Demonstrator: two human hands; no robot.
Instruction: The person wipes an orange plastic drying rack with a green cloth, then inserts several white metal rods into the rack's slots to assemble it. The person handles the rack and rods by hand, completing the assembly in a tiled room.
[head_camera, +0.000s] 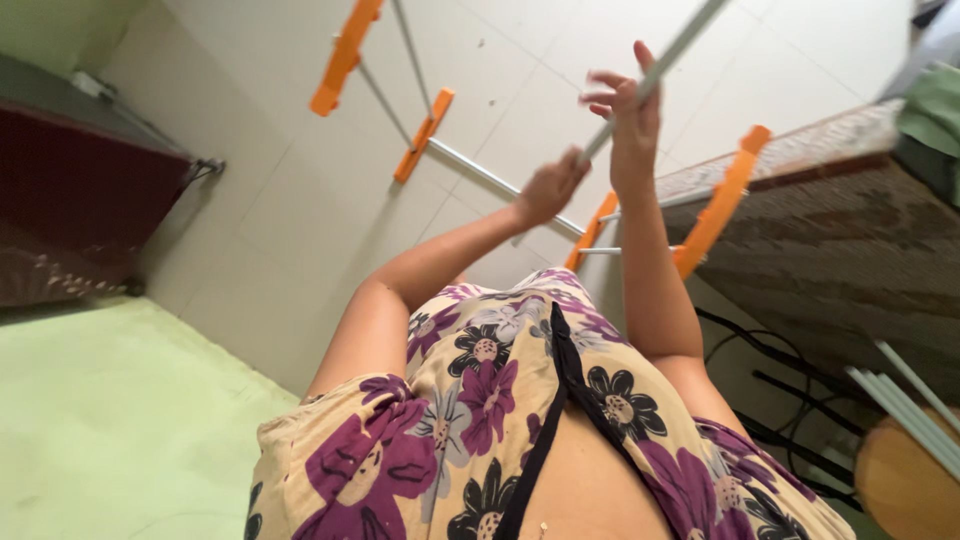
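A grey metal rod (655, 75) of a folding drying rack (440, 150) is held in front of the body, above the pale tiled floor (300, 200). The right hand (628, 110) is set against the upper stretch of the rod, its fingers (610, 80) partly spread and only loosely curled, so the hold there looks light. The left hand (550, 185) is closed around the rod lower down, near where it meets a crossbar. The rack's orange plastic joints (425, 135) and its other rails are seen slanted across the floor, and a brown woven surface (850, 250) stands just beside the rack on the right, with dark cables (790, 370) trailing below it. With the right fingers so open, the rod could be lost from that hand and the frame could swing or drop onto the tiles. Fingers could be pinched at a hinge if the frame folds suddenly. A rack leg could also be caught in the cables or knocked against the woven surface.
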